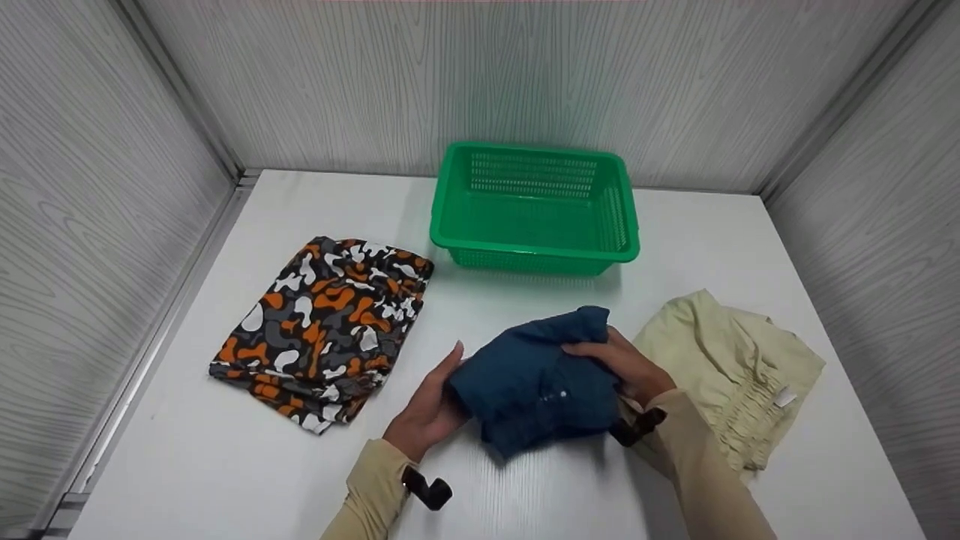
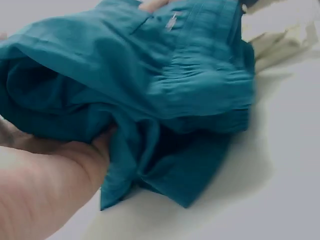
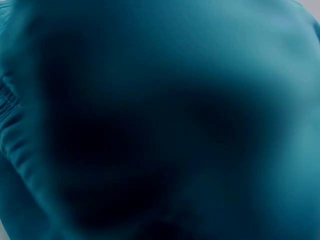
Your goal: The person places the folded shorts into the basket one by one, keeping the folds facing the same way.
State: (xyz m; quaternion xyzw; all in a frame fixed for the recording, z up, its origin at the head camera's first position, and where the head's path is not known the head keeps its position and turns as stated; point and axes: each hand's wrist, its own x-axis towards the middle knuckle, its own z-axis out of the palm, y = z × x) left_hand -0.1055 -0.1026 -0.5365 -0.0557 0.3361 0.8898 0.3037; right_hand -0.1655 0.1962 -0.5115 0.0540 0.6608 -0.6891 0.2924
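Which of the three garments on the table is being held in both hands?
The dark blue garment in the middle; the camouflage one at left and the pale yellow one at right lie untouched.

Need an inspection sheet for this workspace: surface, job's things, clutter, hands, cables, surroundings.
Surface: white table, flat.
Job's things: folded blue garment held between both hands; green basket behind it, nothing seen inside.
Clutter: camo shorts at left; cream garment at right.
Hands: left hand against the garment's left edge; right hand grips its right side.
Cables: nothing seen.
Surroundings: grey panel walls on three sides.
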